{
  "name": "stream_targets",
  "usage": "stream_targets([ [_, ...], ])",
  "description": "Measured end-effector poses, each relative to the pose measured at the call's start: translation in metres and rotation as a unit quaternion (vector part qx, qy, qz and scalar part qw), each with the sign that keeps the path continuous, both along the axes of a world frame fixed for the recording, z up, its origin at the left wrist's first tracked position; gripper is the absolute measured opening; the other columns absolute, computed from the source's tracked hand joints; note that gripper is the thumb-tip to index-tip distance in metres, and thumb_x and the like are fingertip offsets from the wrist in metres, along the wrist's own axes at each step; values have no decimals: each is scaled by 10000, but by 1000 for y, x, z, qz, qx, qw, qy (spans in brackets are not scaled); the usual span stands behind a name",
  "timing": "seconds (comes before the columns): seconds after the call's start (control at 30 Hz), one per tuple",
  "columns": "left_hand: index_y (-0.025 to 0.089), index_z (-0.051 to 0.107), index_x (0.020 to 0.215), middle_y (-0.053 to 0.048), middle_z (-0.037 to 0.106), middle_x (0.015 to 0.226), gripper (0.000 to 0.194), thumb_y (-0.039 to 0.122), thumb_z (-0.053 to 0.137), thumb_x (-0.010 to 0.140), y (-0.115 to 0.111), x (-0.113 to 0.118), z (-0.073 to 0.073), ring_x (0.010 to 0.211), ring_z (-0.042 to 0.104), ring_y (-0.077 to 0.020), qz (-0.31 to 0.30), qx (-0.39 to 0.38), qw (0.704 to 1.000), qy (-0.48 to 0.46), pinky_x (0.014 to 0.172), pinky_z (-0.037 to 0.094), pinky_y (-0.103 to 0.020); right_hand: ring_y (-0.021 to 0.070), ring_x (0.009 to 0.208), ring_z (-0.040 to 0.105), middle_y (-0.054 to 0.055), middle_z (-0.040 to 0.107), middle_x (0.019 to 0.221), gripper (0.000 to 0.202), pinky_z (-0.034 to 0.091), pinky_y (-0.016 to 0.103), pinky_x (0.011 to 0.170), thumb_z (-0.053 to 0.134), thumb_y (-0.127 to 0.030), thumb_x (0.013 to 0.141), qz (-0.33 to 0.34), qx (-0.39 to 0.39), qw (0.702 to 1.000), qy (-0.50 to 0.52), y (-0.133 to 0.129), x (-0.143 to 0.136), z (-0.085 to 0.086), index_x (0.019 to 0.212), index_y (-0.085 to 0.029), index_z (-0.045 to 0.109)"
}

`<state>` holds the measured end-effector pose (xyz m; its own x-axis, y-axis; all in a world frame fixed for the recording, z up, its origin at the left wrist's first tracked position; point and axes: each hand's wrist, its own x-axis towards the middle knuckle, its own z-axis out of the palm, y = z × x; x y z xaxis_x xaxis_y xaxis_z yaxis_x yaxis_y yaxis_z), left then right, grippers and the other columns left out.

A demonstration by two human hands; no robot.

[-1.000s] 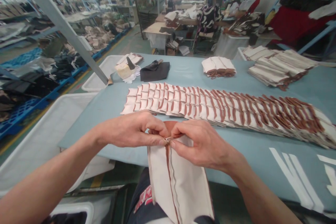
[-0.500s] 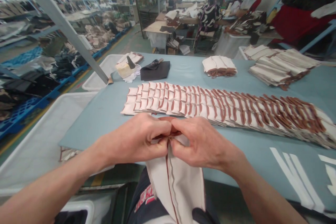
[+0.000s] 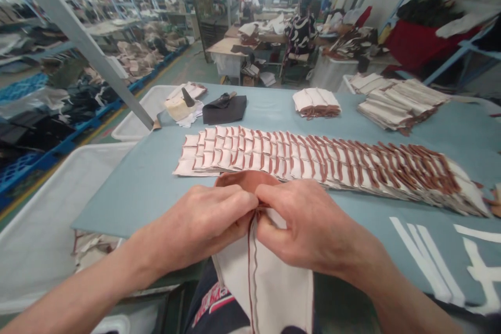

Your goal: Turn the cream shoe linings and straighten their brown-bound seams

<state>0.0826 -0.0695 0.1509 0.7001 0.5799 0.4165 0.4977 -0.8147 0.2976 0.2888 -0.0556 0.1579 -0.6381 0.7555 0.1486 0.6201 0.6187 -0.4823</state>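
Note:
A cream fabric piece with a brown-edged seam down its middle hangs over my lap, and its reddish-brown part shows above my fingers. My left hand pinches it at the top of the seam, thumb hidden behind the fingers. Right beside it, my right hand grips the same seam between thumb and bent forefinger. The fingertips of both hands nearly touch. Beyond them a long overlapping row of cream and brown pieces lies across the blue table.
Farther back on the table are a dark cloth, a small stack and a larger pile. White strips lie at the right. A white bin stands left. A person in patterned clothing sits beyond.
More of the reddish-brown part shows above my hands, which still pinch the seam. The view has shifted a little, so the table and stacks appear farther left.

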Motion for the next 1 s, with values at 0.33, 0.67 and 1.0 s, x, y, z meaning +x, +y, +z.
stream_targets([
  [0.33, 204, 631, 1024, 10, 710, 755, 182, 122, 469, 1015, 9, -6, -38, 608, 636, -118, -25, 118, 992, 40, 518, 422, -235, 101, 543, 413, -48, 469, 578, 136, 304, 240, 524, 499, -197, 760, 42, -236, 955, 176, 9, 17, -13, 624, -190, 504],
  [0.67, 164, 564, 1082, -7, 691, 796, 138, 129, 433, 1055, 9, -3, -39, 611, 616, -125, -47, 130, 989, 47, 530, 423, -250, 115, 637, 390, -33, 429, 702, 435, 352, 239, 583, 407, -484, 1052, 111, -327, 909, 232, 16, 30, -29, 732, -198, 472],
  [1.0, 169, 593, 1087, -10, 728, 793, 171, 123, 431, 1056, 3, 1, -34, 635, 657, -135, -38, 180, 982, 51, 548, 450, -249, 121, 599, 454, -1, 544, 679, 486, 371, 236, 541, 516, -559, 993, 57, -391, 868, 300, 1, 21, -33, 711, -172, 596],
])
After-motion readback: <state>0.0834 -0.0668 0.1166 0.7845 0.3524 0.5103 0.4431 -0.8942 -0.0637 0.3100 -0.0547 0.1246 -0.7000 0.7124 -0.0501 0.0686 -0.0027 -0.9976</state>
